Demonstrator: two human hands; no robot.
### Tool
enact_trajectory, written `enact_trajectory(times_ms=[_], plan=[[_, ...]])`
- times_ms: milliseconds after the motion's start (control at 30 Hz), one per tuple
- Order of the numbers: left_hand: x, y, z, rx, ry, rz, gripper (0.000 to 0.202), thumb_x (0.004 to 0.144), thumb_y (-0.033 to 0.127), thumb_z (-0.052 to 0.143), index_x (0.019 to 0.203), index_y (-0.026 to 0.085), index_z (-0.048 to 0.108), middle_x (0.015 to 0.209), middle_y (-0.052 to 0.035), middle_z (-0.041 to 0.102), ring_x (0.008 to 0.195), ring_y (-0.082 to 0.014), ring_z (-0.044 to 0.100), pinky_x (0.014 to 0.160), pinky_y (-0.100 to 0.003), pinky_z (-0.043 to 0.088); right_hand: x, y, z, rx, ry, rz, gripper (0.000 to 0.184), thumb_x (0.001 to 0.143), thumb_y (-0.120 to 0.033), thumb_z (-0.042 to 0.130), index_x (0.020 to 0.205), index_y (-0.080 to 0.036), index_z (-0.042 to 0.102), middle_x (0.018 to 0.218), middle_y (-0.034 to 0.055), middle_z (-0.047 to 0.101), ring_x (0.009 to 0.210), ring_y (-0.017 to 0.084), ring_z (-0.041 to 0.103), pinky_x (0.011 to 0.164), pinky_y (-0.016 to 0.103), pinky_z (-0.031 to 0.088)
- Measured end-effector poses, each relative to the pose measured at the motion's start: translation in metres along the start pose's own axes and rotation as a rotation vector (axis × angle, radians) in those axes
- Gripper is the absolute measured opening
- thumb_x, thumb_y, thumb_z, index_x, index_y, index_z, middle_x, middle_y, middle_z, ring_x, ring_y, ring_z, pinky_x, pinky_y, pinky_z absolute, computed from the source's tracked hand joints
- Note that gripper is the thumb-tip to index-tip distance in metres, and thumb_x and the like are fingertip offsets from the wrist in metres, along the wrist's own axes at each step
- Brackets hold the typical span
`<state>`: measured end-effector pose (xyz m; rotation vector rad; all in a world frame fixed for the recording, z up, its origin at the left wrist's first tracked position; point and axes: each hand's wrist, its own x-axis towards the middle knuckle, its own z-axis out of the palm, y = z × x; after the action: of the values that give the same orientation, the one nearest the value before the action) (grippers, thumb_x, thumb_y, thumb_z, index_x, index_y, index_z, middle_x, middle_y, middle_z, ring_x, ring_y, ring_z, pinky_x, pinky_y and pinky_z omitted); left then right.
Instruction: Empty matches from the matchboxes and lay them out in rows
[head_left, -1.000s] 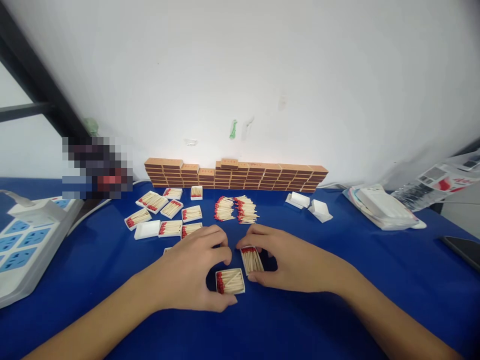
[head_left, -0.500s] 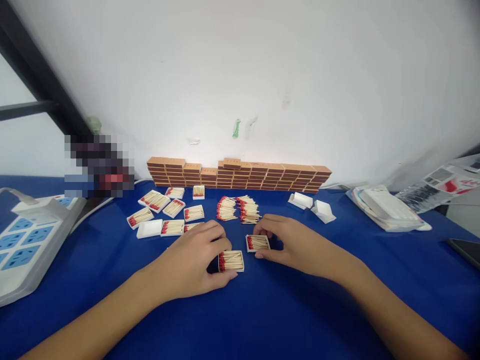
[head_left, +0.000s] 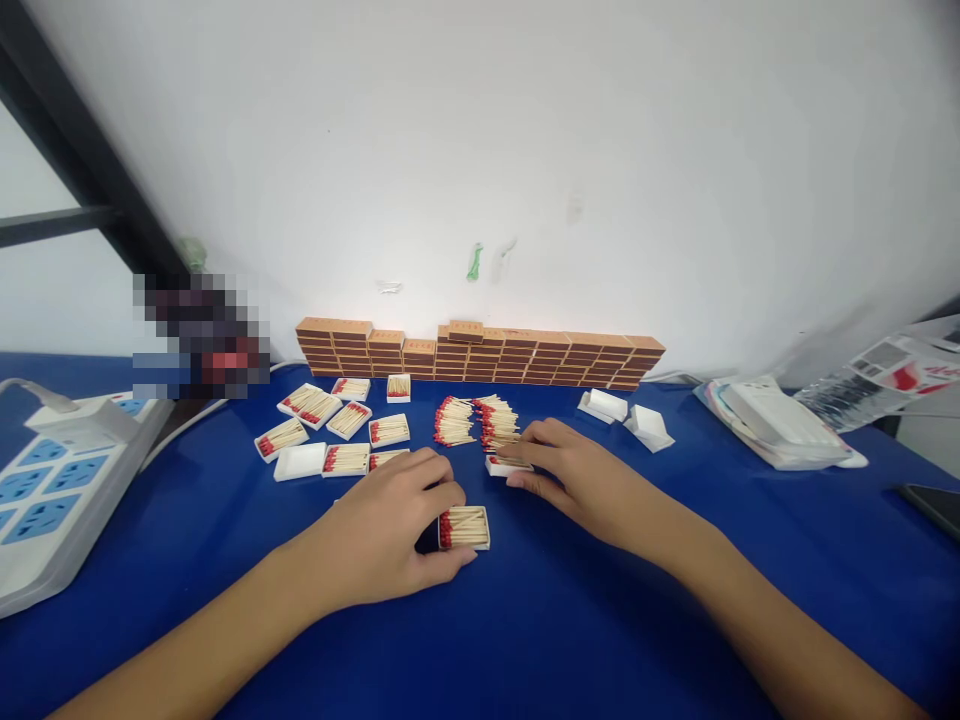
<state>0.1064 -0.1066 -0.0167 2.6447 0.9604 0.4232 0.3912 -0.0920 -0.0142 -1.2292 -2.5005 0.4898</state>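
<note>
My left hand (head_left: 394,525) curls round a white matchbox tray (head_left: 465,527) filled with red-tipped matches, thumb under its near edge and fingers on its far edge. My right hand (head_left: 566,470) lies farther back, fingers bent over a second filled tray (head_left: 501,465) that it holds against the blue table (head_left: 525,620). That tray sits right below two loose heaps of matches (head_left: 476,420).
Several filled trays and one empty tray (head_left: 298,461) lie at the left. A long stack of brown matchbox sleeves (head_left: 480,352) lines the wall. Two white trays (head_left: 626,415) lie to the right, a plastic-wrapped packet (head_left: 776,425) farther right, a power strip (head_left: 52,480) at far left.
My right hand has slid its tray away from me, from beside the left tray up to the match heaps. My left hand has kept its tray almost in place.
</note>
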Motion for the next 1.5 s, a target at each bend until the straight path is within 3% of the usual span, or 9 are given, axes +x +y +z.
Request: enact_trajectory(times_ms=[300,633,900,1033,1167,1367,1500], plan=[[0.000,0.002,0.000,-0.002,-0.037,-0.049,0.024,0.094,0.042,0.075,0.102,0.020,0.073,0.102,-0.0059,0.064,0.099,-0.0265,0.063,0.084,-0.042,0.053,0.004,0.008,0.001,-0.049,0.060,-0.023,0.036,0.114,-0.038,0.045,0.139,-0.029,0.071,0.114,0.0104,0.070,0.110,0.028,0.066,0.096,0.045,0.058],[0.001,0.003,-0.001,-0.022,-0.055,-0.059,0.021,0.095,0.040,0.074,0.104,0.021,0.072,0.103,-0.0054,0.064,0.099,-0.0260,0.063,0.083,-0.040,0.052,0.013,0.022,0.002,-0.156,0.263,-0.061,0.025,0.111,-0.028,0.050,0.130,-0.025,0.066,0.118,0.0109,0.067,0.096,0.025,0.069,0.084,0.042,0.058],[0.001,0.004,-0.001,-0.028,-0.052,-0.055,0.021,0.095,0.039,0.074,0.106,0.021,0.072,0.104,-0.0055,0.064,0.101,-0.0262,0.063,0.083,-0.040,0.052,0.012,0.016,0.007,-0.179,0.222,-0.045,0.022,0.108,-0.026,0.055,0.126,-0.024,0.067,0.119,0.0117,0.069,0.105,0.028,0.070,0.089,0.045,0.060],[0.001,0.004,-0.002,-0.027,-0.054,-0.048,0.022,0.094,0.039,0.075,0.106,0.021,0.073,0.104,-0.0055,0.065,0.101,-0.0261,0.063,0.083,-0.040,0.052,0.011,0.015,0.007,-0.144,0.196,-0.045,0.033,0.104,-0.031,0.066,0.136,-0.026,0.064,0.130,0.0118,0.069,0.117,0.031,0.068,0.099,0.050,0.059],[0.000,0.003,-0.002,-0.027,-0.049,-0.044,0.023,0.094,0.039,0.075,0.107,0.021,0.073,0.104,-0.0056,0.065,0.100,-0.0255,0.063,0.082,-0.039,0.052,0.012,0.016,0.007,-0.160,0.187,-0.055,0.035,0.102,-0.024,0.067,0.137,-0.025,0.064,0.122,0.0110,0.072,0.115,0.032,0.068,0.098,0.052,0.060],[0.001,0.002,-0.001,-0.003,-0.029,-0.021,0.023,0.093,0.038,0.076,0.109,0.021,0.074,0.103,-0.0056,0.066,0.099,-0.0253,0.064,0.082,-0.040,0.054,0.009,0.015,-0.002,-0.062,0.278,0.017,0.033,0.103,-0.039,0.068,0.133,-0.026,0.068,0.120,0.0108,0.074,0.101,0.028,0.070,0.088,0.046,0.061],[0.000,0.002,0.002,0.005,0.010,0.000,0.035,0.091,0.037,0.078,0.123,0.022,0.074,0.109,-0.0076,0.067,0.103,-0.0270,0.067,0.086,-0.041,0.059,0.007,0.018,-0.007,0.001,0.341,0.091,0.034,0.102,-0.046,0.068,0.129,-0.025,0.070,0.105,0.0082,0.075,0.086,0.025,0.069,0.080,0.041,0.060]])
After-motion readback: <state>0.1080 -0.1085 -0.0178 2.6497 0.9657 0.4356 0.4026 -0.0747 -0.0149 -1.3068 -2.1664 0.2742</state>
